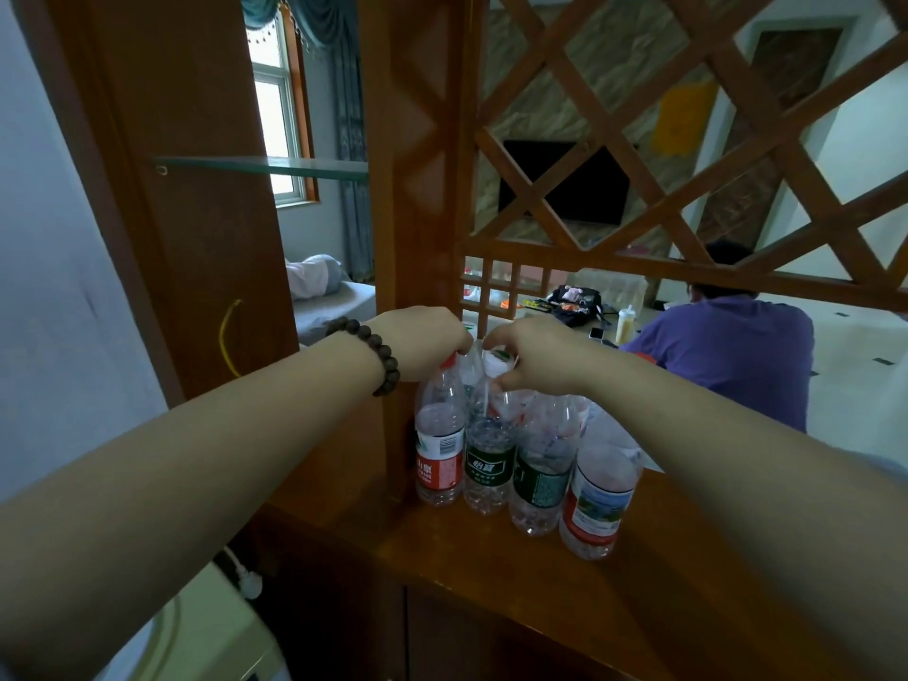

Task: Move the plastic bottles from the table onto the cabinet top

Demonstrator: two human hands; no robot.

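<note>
Placement step: left hand point(425, 344) and right hand point(533, 356), fingers closed on bottle point(439, 449) necks, set cluster near cabinet top point(491, 572) back-left corner; next, release.

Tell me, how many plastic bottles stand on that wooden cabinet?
4 clearly: red-label bottle leftmost, green-label bottle, second green-label bottle, blue-and-red-label bottle rightmost. More may hide behind under the hands.
</note>
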